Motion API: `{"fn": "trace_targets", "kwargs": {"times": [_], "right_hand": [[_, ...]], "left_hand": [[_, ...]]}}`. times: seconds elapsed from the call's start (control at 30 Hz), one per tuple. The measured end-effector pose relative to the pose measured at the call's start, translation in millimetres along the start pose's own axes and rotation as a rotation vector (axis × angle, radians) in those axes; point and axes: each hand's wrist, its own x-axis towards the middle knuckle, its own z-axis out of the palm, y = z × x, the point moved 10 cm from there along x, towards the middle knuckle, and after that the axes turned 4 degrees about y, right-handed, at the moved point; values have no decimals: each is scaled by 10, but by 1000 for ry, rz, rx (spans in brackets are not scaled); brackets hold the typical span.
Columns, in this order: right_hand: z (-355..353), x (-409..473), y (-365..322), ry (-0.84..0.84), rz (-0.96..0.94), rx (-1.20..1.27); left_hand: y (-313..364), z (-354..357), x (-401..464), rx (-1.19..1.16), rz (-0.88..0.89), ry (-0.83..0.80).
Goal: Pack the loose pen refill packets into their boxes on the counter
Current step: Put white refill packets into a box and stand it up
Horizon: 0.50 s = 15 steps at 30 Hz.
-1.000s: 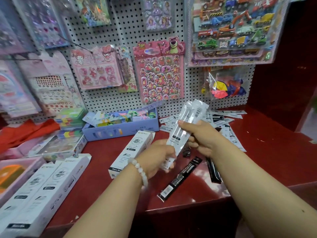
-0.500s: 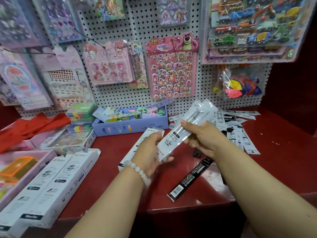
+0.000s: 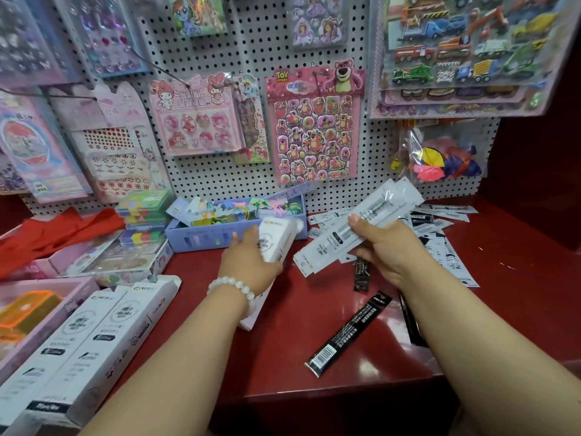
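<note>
A white box (image 3: 276, 240) is gripped by the left hand (image 3: 251, 262), fingers curled round its side, the far end tipped up off the counter (image 3: 283, 357) near the middle of the surface. Whether that end is open cannot be told; it is blurred.

A fanned bundle of clear refill packets (image 3: 355, 228) is pinched by the right hand (image 3: 386, 247), thumb on top, fingers curled under, held above the counter just right of the box.

Risks, as judged:
- The bundle is splayed, not squared. If pushed in like this, outer packets are likely to be caught on the box mouth and bent or dropped.
- The bundle is held near its middle by one hand only; the lower packets could be let slip toward the front edge.
- The box is held from one side and tilted, so it could be twisted or pushed away when the packets are pressed in.
- A black packet (image 3: 349, 335) is lying near the front edge and could be swept off by the right forearm.
- More loose packets (image 3: 440, 228) are scattered toward the back right corner; mixing of black and clear types into one box is possible.
- Two more white boxes (image 3: 94, 347) are lying at the front left corner, partly over the edge by the look of it, and could be knocked.
</note>
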Motion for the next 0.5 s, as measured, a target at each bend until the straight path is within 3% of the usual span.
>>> {"fn": "trace_targets", "kwargs": {"times": [0.1,0.27,0.5], "right_hand": [[54,-87,-302,-26,-80,169],[238,-331,-782,-68,-233,261],[710,-441,-1160,-129,-395,130]], "left_hand": [[148,-309,-156,-160,98,159],[329,-676,-524,-144,217,358],[328,-885,-766,-21,238,412]]}}
